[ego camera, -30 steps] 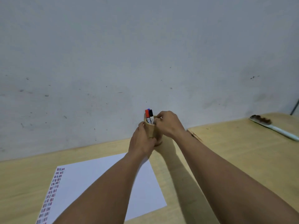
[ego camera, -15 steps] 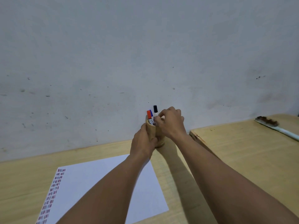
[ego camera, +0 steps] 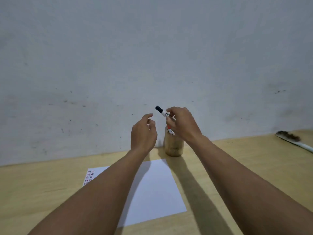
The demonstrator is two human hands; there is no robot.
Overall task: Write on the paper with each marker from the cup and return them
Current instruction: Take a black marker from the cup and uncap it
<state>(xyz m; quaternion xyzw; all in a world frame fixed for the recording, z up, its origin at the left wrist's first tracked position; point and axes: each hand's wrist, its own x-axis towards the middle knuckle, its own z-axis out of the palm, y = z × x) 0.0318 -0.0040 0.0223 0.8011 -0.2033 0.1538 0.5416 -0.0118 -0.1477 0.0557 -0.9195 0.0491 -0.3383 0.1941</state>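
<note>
- Right hand (ego camera: pixel 182 124) pinches the black-capped marker (ego camera: pixel 162 111) above the cup, cap angled toward the left hand
- Left hand (ego camera: pixel 144 133) hovers loosely spread just beside it, holding nothing
- Wooden cup (ego camera: pixel 174 145) stands below the right hand, a red-capped marker (ego camera: pixel 169 129) inside
- Paper (ego camera: pixel 155 192) lies beneath both forearms, rows of marks at its left edge (ego camera: pixel 89 176)
- Judgement: some writing done; this marker's turn is just starting, capped, and returning remains

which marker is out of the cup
The black-capped marker, held in the right hand above the cup; the red one sits inside.
</note>
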